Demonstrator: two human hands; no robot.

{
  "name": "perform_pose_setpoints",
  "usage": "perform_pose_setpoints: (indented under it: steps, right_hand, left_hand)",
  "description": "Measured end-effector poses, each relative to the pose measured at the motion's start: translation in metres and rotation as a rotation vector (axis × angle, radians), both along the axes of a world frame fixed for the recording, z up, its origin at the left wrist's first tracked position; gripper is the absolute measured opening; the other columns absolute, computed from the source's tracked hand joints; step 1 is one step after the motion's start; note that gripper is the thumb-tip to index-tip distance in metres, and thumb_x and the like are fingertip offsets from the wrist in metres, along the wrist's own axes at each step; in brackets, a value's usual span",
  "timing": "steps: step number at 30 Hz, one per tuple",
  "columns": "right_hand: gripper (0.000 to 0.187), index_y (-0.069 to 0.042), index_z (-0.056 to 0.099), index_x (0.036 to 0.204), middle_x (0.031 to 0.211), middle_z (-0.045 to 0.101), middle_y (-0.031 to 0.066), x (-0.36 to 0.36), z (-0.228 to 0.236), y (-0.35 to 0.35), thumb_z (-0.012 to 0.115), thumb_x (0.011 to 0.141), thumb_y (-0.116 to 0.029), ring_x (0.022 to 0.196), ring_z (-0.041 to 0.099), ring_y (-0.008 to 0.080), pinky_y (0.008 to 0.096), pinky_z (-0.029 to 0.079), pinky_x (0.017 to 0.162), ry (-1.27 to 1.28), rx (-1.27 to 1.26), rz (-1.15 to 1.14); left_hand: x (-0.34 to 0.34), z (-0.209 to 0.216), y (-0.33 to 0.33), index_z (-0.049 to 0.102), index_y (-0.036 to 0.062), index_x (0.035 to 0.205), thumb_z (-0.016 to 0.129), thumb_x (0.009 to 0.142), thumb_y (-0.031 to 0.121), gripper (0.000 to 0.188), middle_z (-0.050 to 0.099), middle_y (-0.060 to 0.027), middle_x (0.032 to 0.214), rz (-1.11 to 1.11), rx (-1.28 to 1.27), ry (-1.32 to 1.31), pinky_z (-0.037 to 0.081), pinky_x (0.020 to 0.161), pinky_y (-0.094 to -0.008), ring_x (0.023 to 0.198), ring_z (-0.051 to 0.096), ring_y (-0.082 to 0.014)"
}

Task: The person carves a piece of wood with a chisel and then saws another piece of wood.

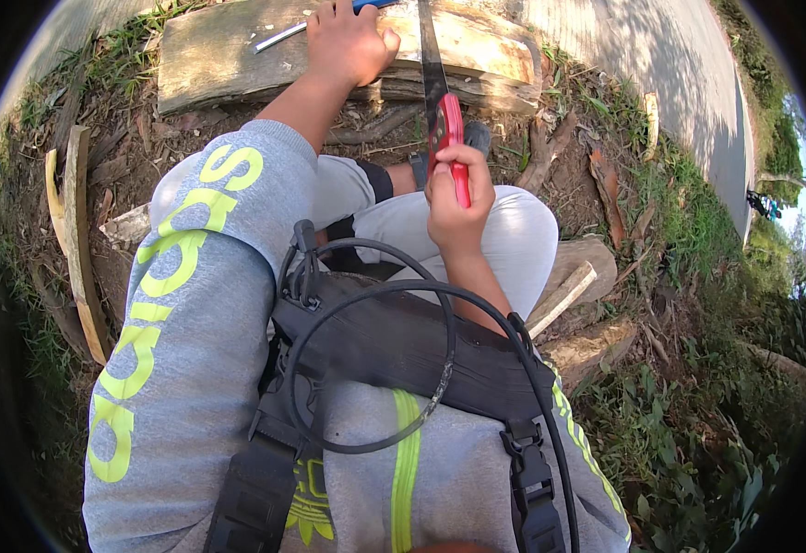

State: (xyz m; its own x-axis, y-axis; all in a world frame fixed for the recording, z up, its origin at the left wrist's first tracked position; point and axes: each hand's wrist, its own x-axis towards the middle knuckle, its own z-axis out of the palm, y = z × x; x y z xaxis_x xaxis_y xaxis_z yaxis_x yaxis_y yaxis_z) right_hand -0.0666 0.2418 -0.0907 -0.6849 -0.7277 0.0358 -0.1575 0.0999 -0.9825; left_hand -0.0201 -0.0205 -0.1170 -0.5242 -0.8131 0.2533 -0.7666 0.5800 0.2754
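My right hand (461, 198) is wrapped round the red handle of a handsaw (449, 115). The saw's dark blade points away from me and crosses the far edge of a flat, split log (237, 60). My left hand (352, 46) rests on the log to the left of the blade, its fingers bent over a thin rod (280, 37). The rod is whitish at its left end, and a blue part (373, 4) shows beyond the fingers. The top edge of the picture cuts off the blade tip and part of the blue piece.
Long wood strips (78, 230) lie on the dirt to the left. Cut branches (564, 300) and a short log (592, 346) lie to the right of my bent leg. A black cable (366, 288) loops before my chest. Beyond the grass runs a paved road (666, 83).
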Motion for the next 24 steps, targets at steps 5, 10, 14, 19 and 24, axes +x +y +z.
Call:
perform_pose_setpoints:
  steps: [5,10,14,19,24]
  right_hand:
    - [0.019,-0.007,0.071,0.110,0.102,0.073,0.0089,-0.006,0.000,-0.085,0.063,0.096,0.002,0.087,0.068,0.0157,0.0290,0.054,0.081,0.111,-0.094,-0.044]
    - [0.018,-0.005,0.070,0.116,0.102,0.069,0.0019,-0.020,-0.010,-0.036,0.063,0.101,0.002,0.085,0.060,0.0071,0.0241,0.050,0.076,0.106,-0.012,0.065]
    - [0.019,-0.007,0.072,0.116,0.105,0.074,0.0068,-0.021,-0.011,-0.030,0.065,0.100,0.000,0.092,0.067,0.0141,0.0296,0.054,0.085,-0.002,-0.028,-0.002]
    - [0.018,-0.007,0.073,0.116,0.102,0.073,0.0069,-0.022,-0.003,-0.047,0.065,0.101,-0.002,0.090,0.067,0.0150,0.0302,0.053,0.083,0.127,-0.129,-0.054]
    - [0.015,-0.005,0.073,0.116,0.102,0.073,0.0025,-0.028,0.008,-0.070,0.065,0.104,-0.003,0.086,0.064,0.0106,0.0281,0.053,0.080,0.125,-0.012,0.025]
  left_hand:
    - [0.002,-0.006,-0.009,0.068,0.0065,0.131,0.062,0.099,0.046,0.051,0.060,-0.0222,0.137,-0.086,0.081,-0.158,0.046,0.109,-0.0559,0.127,0.057,-0.0408]
    - [0.020,-0.016,0.005,0.065,0.0025,0.135,0.074,0.093,0.043,0.059,0.058,-0.0262,0.143,-0.493,-0.231,0.111,0.044,0.116,-0.0549,0.134,0.054,-0.0451]
    - [0.024,-0.014,0.016,0.060,-0.0024,0.142,0.077,0.091,0.052,0.077,0.057,-0.0273,0.143,-0.522,-0.141,0.040,0.043,0.117,-0.0528,0.133,0.054,-0.0450]
    - [0.043,-0.008,0.038,0.060,-0.0042,0.142,0.080,0.091,0.047,0.075,0.059,-0.0234,0.133,-0.445,-0.051,0.008,0.050,0.108,-0.0490,0.124,0.058,-0.0405]
    - [0.020,-0.011,0.013,0.058,-0.0040,0.145,0.080,0.092,0.042,0.074,0.060,-0.0189,0.123,-0.466,-0.119,-0.025,0.052,0.102,-0.0465,0.116,0.058,-0.0364]
